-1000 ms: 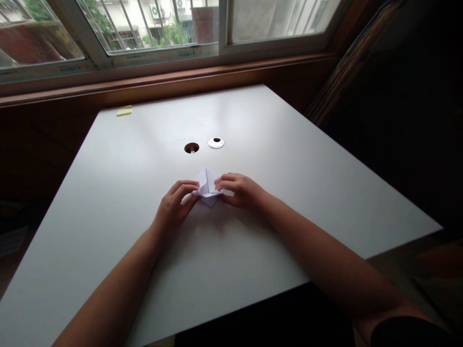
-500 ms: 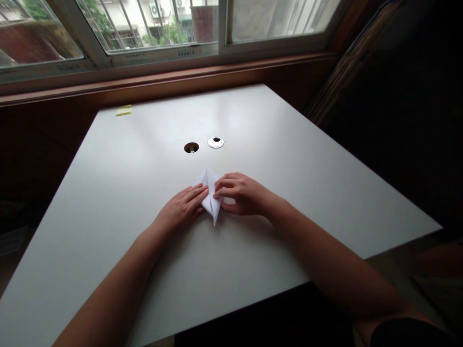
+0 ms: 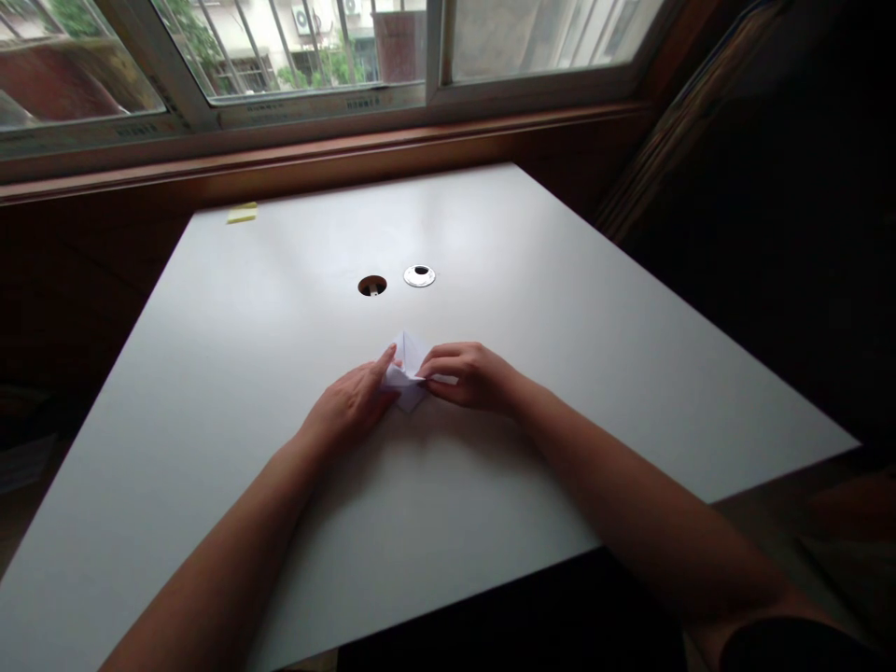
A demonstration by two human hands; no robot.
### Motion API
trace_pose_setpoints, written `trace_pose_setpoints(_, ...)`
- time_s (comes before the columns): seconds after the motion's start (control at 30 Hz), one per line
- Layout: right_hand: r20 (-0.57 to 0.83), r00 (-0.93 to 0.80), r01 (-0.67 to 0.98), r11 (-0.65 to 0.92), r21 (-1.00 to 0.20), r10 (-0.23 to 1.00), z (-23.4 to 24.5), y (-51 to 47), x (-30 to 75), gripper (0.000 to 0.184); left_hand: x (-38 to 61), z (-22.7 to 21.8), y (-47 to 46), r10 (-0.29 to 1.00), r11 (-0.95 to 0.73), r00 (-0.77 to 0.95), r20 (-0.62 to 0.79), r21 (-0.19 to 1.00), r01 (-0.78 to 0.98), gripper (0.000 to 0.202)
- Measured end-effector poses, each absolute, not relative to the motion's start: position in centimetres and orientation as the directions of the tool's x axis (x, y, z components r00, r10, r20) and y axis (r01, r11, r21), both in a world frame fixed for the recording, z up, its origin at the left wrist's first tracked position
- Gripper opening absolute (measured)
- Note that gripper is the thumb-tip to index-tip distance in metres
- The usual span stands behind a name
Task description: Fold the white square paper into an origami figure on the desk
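Observation:
A small folded sheet of white paper (image 3: 413, 350) lies on the white table between my hands, with a crease down its upper half and a flap raised across its middle. My left hand (image 3: 354, 392) grips the paper's left side, one finger up along the flap and others low by the table. From the right, my right hand (image 3: 472, 373) pinches the flap's edge between thumb and fingers. The lower point of the paper shows below the flap. Parts of both side edges are hidden under my fingers.
Beyond the paper, the table (image 3: 560, 280) has a round cable hole (image 3: 372, 286) and a silvery ring-shaped cover (image 3: 419, 276) beside it. Yellow sticky notes (image 3: 242, 213) lie at the far left edge. A barred window (image 3: 308, 56) stands behind the table.
The long lower point of the paper has been lifted up, and a flap now stands across the middle. My right hand has closed into a pinch; my left finger has risen.

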State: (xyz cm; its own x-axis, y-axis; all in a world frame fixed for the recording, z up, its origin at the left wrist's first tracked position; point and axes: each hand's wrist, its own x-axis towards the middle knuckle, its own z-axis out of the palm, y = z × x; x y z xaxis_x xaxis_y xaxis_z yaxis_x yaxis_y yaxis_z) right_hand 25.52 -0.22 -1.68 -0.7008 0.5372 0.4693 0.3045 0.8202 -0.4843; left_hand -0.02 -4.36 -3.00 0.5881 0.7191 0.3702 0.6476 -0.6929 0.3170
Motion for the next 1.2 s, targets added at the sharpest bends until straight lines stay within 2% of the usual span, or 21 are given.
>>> trace_pose_setpoints(0.07, 0.48, -0.673, 0.26, 0.788, -0.558, 0.562, -2.0, 0.0, 25.4, 0.009, -0.1, -2.8, -4.5, 0.781, -0.624, 0.512, 0.358, 0.409, 0.666, 0.063)
trace_pose_setpoints(0.17, 0.483, -0.643, 0.208, 0.742, -0.638, 0.595, -2.3, 0.2, 25.2, 0.011, -0.1, -2.7, -4.7, 0.82, -0.571, 0.428, 0.38, 0.499, 0.651, 0.046)
trace_pose_setpoints(0.3, 0.456, -0.612, 0.212, 0.69, -0.692, 0.646, -2.2, 0.3, 25.1, 0.014, 0.0, -2.6, -4.7, 0.787, -0.613, 0.431, 0.441, 0.479, 0.629, 0.02)
trace_pose_setpoints(0.4, 0.466, -0.59, 0.213, 0.684, -0.697, 0.659, -2.1, 0.2, 25.0, 0.014, 0.1, -2.2, -4.6, 0.78, -0.621, 0.446, 0.439, 0.454, 0.639, 0.01)
trace_pose_setpoints(0.57, 0.522, -0.573, 0.196, 0.724, -0.662, 0.632, -2.1, 0.2, 24.9, 0.011, 0.3, -1.7, -4.8, 0.779, -0.616, 0.403, 0.48, 0.467, 0.635, 0.012)
trace_pose_setpoints(0.7, 0.602, -0.547, 0.226, 0.795, -0.563, 0.582, -1.6, 0.0, 24.8, 0.011, 0.5, -1.2, -5.0, 0.756, -0.622, 0.361, 0.546, 0.428, 0.656, 0.017)
trace_pose_setpoints(0.87, 0.685, -0.497, 0.257, 0.845, -0.47, 0.532, -0.4, -0.7, 24.5, 0.026, 0.7, -0.9, -5.2, 0.724, -0.607, 0.335, 0.603, 0.326, 0.725, 0.02)
trace_pose_setpoints(1.0, 0.73, -0.44, 0.245, 0.852, -0.462, 0.523, 0.1, -1.2, 24.3, 0.023, 0.5, -1.1, -5.0, 0.707, -0.604, 0.349, 0.615, 0.268, 0.751, 0.023)
trace_pose_setpoints(1.2, 0.719, -0.411, 0.236, 0.827, -0.51, 0.561, -0.2, -1.0, 24.3, 0.008, 0.0, -1.5, -4.7, 0.713, -0.607, 0.365, 0.599, 0.265, 0.749, 0.027)
